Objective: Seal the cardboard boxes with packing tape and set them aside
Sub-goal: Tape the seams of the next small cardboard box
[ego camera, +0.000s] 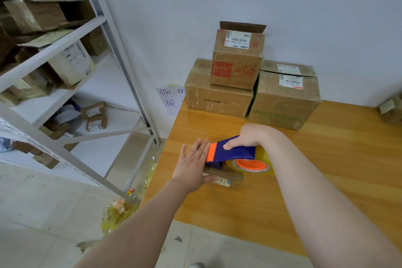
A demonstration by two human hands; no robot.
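Observation:
A small flat cardboard box point(228, 177) with a barcode label lies near the left edge of the wooden table point(326, 169). My left hand point(193, 164) lies on its left side with straight fingers and the thumb against its front. My right hand point(245, 137) grips the blue and orange tape dispenser point(230, 151), which sits over the box. Its clear tape roll on an orange hub point(252, 165) hangs at the right. Much of the box is hidden under the dispenser.
Three larger cardboard boxes point(217, 98) point(238, 59) point(285, 98) are stacked at the table's far edge against the wall, the top one with a raised flap. A white metal shelf point(71, 76) with boxes stands at left. Crumpled tape scraps point(117, 213) lie on the floor.

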